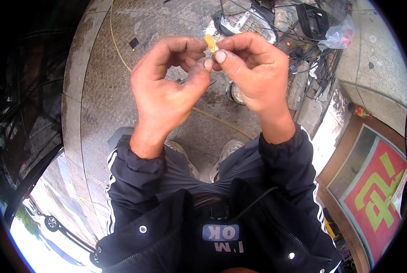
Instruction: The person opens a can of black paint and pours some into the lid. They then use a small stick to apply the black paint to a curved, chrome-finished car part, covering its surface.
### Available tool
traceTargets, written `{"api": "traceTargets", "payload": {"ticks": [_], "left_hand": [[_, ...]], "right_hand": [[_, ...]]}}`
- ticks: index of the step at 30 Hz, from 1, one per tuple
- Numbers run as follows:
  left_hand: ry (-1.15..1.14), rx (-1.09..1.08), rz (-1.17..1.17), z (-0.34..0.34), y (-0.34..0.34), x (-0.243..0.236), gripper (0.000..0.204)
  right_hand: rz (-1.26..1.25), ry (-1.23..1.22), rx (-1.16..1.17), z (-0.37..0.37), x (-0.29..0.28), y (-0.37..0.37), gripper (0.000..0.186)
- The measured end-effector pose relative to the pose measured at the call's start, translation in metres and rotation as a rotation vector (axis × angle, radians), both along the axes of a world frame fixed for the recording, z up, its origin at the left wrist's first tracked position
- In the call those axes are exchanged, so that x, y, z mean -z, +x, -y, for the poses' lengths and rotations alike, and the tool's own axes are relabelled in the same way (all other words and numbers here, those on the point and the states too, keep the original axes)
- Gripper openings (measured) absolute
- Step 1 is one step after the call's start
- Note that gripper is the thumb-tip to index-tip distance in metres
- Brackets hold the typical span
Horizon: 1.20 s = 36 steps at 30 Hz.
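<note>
Head view shows my left hand [167,91] and right hand [251,73] pinching a small yellow piece [210,43] between closed fingertips above the stone pavement [99,91], so any slackened grip could drop it.

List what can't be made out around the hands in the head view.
- Yellow piece: pinched between both hands; lower part hidden by fingertips, too small to identify.
- Left hand: palm side faces away; anything else in it is hidden.
- Right hand: curled fingers hide the palm.
- Round tin on the paving: half covered by the right hand.
- Cable heap: tangled, items indistinct.
</note>
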<state>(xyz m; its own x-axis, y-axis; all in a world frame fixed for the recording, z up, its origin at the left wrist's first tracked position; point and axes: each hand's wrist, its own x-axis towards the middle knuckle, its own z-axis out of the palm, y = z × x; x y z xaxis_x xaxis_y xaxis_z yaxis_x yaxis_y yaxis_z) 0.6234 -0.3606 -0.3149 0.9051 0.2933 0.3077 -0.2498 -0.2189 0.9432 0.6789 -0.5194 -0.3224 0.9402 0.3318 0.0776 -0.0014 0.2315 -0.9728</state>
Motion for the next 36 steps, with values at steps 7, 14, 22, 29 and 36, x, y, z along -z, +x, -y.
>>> {"api": "traceTargets", "payload": {"ticks": [7, 14, 22, 29, 36], "left_hand": [[0.391, -0.128, 0.075, 0.0, 0.0, -0.009, 0.02], [0.505, -0.1, 0.035, -0.005, -0.004, -0.019, 0.016], [0.523, -0.072, 0.059, -0.008, -0.004, -0.018, 0.014], [0.574, -0.108, 0.044, -0.008, -0.006, -0.02, 0.015], [-0.181, -0.022, -0.186, 0.0, -0.01, -0.022, 0.013]], "right_hand": [[0.553, -0.359, 0.125, 0.0, -0.009, 0.003, 0.013], [0.598, -0.408, 0.088, 0.001, -0.015, 0.002, 0.013], [0.578, -0.393, 0.043, 0.004, -0.013, 0.004, 0.012], [0.396, -0.286, -0.031, -0.001, -0.007, -0.002, 0.012], [-0.444, 0.394, -0.346, -0.004, 0.007, -0.003, 0.018]]}}
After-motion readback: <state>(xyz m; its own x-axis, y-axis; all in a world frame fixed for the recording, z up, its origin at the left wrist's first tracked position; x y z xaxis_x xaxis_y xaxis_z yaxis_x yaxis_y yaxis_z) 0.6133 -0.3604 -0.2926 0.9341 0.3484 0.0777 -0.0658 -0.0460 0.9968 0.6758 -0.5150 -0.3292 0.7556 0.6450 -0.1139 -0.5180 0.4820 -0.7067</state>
